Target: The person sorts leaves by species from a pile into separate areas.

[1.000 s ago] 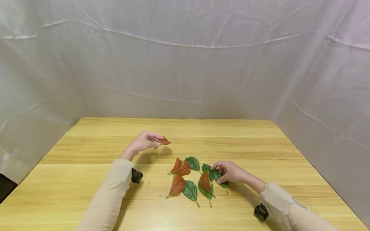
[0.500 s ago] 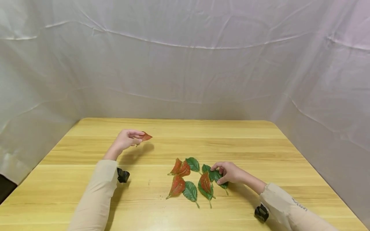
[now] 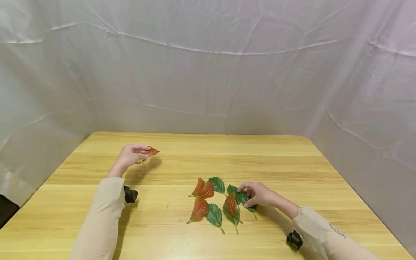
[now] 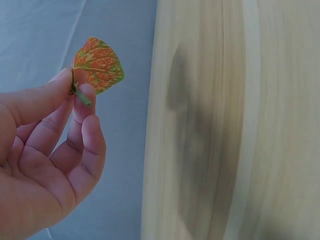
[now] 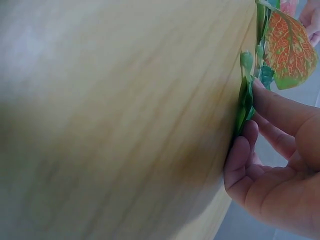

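My left hand (image 3: pixel 130 156) pinches a red artificial leaf (image 3: pixel 153 151) above the table's far left part. In the left wrist view the leaf (image 4: pixel 104 66) shows yellow-green veins, and its short green stem lies between thumb and fingertips. Down at the right, my right hand (image 3: pixel 260 194) has thumb and fingers curled on a green serrated leaf (image 3: pixel 252 208) lying on the wood. The right wrist view has this leaf (image 5: pixel 244 97) edge-on at the fingertips. Left of that hand, a red leaf (image 3: pixel 231 205) lies over another green leaf (image 3: pixel 229 218).
Several more leaves lie mid-table: overlapping red ones (image 3: pixel 207 189), a lower red one (image 3: pixel 199 208) and green ones (image 3: pixel 213 215). Pale wood forms the tabletop (image 3: pixel 276 159). A hanging whitish sheet (image 3: pixel 208 79) encloses its back and sides.
My left hand has moved left and slightly away across the table, carrying the red leaf. The right hand stays on the green leaf, and the other leaves have not moved.
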Motion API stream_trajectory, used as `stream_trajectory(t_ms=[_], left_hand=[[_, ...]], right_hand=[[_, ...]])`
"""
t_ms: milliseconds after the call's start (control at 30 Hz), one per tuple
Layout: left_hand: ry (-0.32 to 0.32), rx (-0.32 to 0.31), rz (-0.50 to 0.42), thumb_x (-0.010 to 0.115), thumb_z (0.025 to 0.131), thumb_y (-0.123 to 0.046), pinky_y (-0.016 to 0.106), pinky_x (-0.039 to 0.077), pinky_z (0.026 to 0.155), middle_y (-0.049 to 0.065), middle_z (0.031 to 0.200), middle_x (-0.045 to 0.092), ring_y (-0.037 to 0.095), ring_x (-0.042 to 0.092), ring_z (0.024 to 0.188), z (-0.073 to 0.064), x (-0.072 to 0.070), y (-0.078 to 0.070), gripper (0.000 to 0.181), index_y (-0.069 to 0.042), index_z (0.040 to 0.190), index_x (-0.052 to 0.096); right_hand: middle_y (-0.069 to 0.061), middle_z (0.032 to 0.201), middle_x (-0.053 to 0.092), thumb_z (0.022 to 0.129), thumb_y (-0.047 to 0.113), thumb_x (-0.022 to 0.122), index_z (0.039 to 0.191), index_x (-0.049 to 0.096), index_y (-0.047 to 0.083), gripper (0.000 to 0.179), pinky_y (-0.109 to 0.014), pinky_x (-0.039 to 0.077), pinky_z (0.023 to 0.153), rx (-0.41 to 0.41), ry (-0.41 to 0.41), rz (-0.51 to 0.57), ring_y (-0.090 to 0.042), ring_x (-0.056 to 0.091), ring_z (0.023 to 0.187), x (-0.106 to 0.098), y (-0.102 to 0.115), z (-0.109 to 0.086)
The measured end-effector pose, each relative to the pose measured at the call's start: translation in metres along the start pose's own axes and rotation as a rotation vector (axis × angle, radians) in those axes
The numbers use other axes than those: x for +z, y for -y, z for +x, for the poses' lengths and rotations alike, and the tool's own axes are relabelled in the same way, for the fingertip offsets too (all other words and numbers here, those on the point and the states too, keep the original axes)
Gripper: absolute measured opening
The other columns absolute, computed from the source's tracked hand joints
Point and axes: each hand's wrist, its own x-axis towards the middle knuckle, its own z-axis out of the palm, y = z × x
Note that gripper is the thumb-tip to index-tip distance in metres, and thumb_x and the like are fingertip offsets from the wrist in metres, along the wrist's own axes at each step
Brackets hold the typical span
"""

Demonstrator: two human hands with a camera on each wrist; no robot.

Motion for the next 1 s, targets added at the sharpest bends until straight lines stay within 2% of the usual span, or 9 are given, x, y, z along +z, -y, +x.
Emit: stream_trajectory(t_ms=[367,733,1000], left_hand=[[-0.011,-0.068,0.093,0.058,0.082,0.004,0.029,0.048,0.059,0.015,0.094,0.062,0.012,0.058,0.070,0.000,-0.011,0.006,0.035,0.013,0.116,0.051],[0.000,-0.113,0.112,0.053,0.083,0.008,0.026,0.046,0.052,0.024,0.100,0.059,0.013,0.054,0.062,0.004,-0.014,0.014,0.036,0.016,0.117,0.047],[0.017,-0.109,0.148,0.053,0.083,0.007,0.029,0.048,0.056,0.026,0.103,0.057,0.015,0.054,0.064,0.006,-0.014,0.017,0.034,0.015,0.116,0.049]], right_hand=[[-0.004,0.082,0.049,0.071,0.003,0.073,0.108,0.058,0.000,0.040,-0.025,0.037,0.056,-0.001,-0.001,-0.008,-0.016,0.041,0.071,0.000,0.001,-0.001],[-0.004,0.082,0.050,0.071,0.002,0.073,0.107,0.058,0.000,0.039,-0.025,0.038,0.056,-0.013,-0.006,-0.021,-0.017,0.042,0.071,0.000,-0.001,-0.001],[-0.003,0.082,0.050,0.071,0.003,0.073,0.107,0.058,0.000,0.039,-0.025,0.038,0.057,-0.006,-0.007,-0.015,-0.017,0.042,0.072,0.001,-0.001,-0.002]])
